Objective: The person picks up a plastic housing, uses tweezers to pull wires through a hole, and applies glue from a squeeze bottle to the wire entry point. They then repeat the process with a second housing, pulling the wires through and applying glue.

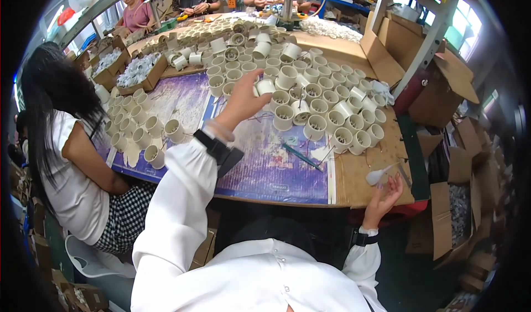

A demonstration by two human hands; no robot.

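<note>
My left hand [243,99] reaches over the edge of a crowd of cream-white round cups [315,125]. Its thumb and index finger are spread on either side of one tilted cup [266,87]; a firm grip on it does not show. Many cups stand upright with small pieces inside, and some lie tipped on top of others. At the table's front right corner is my right hand [383,201], palm up, fingers loosely apart. Just beyond its fingertips is a white squeeze bottle [377,177] with a thin nozzle; whether the fingers touch it I cannot tell.
A teal pen-like tool [301,156] lies on the purple worn board [260,171]. On my left a co-worker [77,162] sits beside more cups [141,138]. Cardboard trays [141,71] of white parts stand behind. A metal post [426,46] rises at right, near open cartons [456,218].
</note>
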